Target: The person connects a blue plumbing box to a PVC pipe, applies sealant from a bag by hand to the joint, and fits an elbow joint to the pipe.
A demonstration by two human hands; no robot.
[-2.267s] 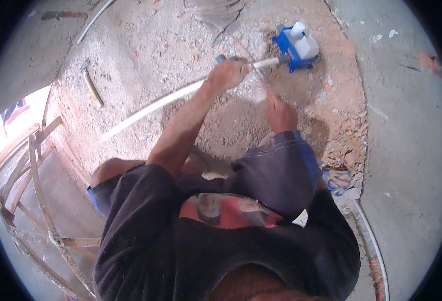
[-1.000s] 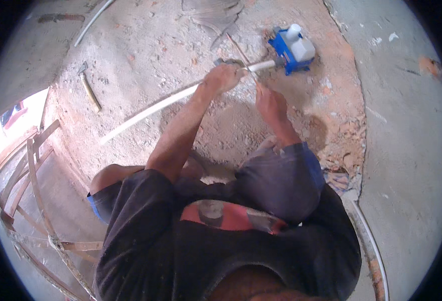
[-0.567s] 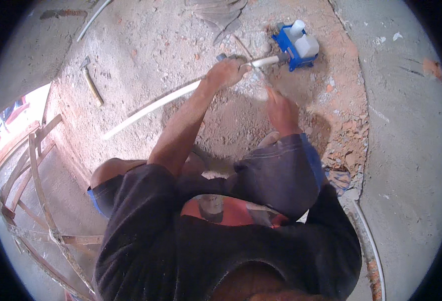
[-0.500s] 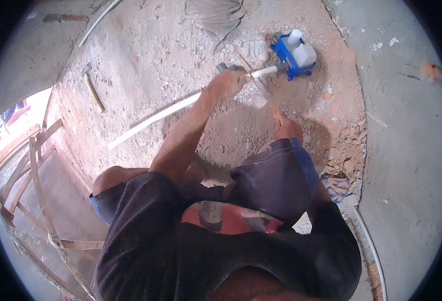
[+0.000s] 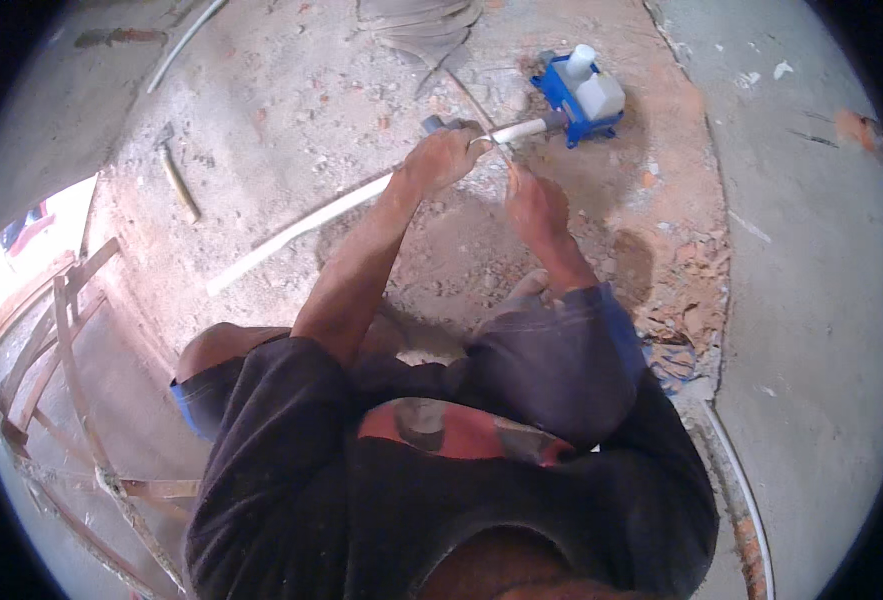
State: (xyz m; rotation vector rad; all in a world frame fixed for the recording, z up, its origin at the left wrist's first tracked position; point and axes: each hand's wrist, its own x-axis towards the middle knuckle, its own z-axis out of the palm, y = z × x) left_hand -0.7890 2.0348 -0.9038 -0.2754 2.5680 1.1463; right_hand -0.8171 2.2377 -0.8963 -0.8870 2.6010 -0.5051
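The white pipe [image 5: 346, 205] lies slanting across the middle of the dirt floor [image 5: 281, 130]. It is smooth, round and long, and it bends a little in this view. The left hand [image 5: 439, 160] has its fingers curled round the pipe, closed on it, just as half a second ago.

The right hand [image 5: 539, 208] has its fingers closed on one end of a long thin tool [image 5: 471, 107], which looks flat and brownish and crosses the pipe just beside the left hand. Half a second ago the right hand was lower, by the knee. Now it is up close to the pipe, and more of the tool sticks out past the far side.

A short grey piece [image 5: 433, 124] shows beside the left hand. A dark grey collar [image 5: 555, 119] sits on the pipe's right end, next to a shiny blue holder [image 5: 591, 127] with white plastic parts on top.

The floor is rough and dusty, with crumbs of stone. A soft, wrinkled grey cloth [image 5: 416, 25] lies at its far edge. A hammer [image 5: 179, 185] with a yellowish handle lies near its left edge. Broken reddish lumps [image 5: 696, 285] line its right edge, beside a flat grey slab [image 5: 811, 260].
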